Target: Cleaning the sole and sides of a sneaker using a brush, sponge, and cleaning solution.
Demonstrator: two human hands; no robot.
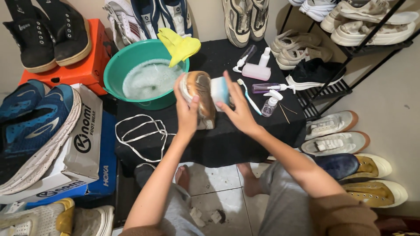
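Observation:
My left hand (187, 109) grips a worn shoe (202, 97), held sole-up over the black-covered table (227, 140). My right hand (238, 111) presses a white and blue sponge block (219, 89) against the shoe's side. Just behind the shoe stands a green basin (120, 61) of foamy water with a yellow rubber glove (179, 45) draped over its rim. White laces (140, 134) lie loose on the table to the left of my left forearm.
A toothbrush (249, 96), spray bottles (271, 102) and a brush (257, 70) lie right of the shoe. Shoeboxes (83, 140) with blue sneakers (33, 118) stand left; a shoe rack (350, 52) and several shoes (337, 142) on the floor are at right. My knees are below.

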